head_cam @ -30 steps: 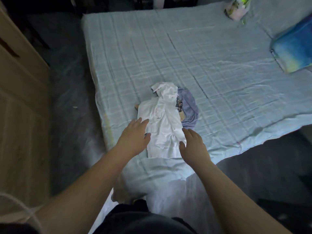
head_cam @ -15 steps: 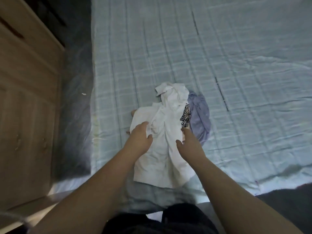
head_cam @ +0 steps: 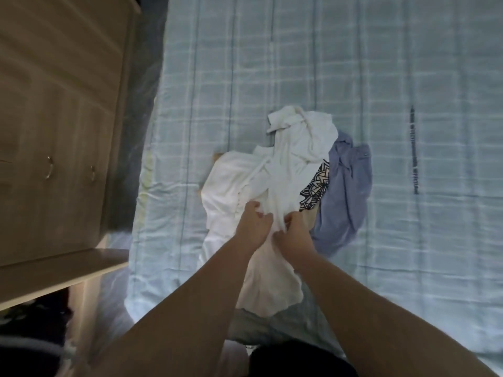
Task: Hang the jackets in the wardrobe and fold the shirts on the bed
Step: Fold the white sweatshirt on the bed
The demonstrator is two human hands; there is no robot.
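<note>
Two grips, left (head_cam: 254, 227) and right (head_cam: 295, 238), pinch white shirt (head_cam: 288, 164).

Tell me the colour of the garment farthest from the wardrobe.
The garment is pale purple-blue; the head view shows it best.

We are looking into a dim, cool-toned room where soft light is falling across the bed (head_cam: 299, 63), giving its pale checked sheet a washed blue glow, and the light is pooling brightest at the near left corner. The white shirt (head_cam: 231, 191) is catching the most light, and glare is flattening its folds. The wardrobe (head_cam: 60, 104) is sitting in muddy brown shade, and the bottom left is lying in near black. Straight lines are bending toward the edges, and we are seeing soft, smeary detail throughout.
</note>
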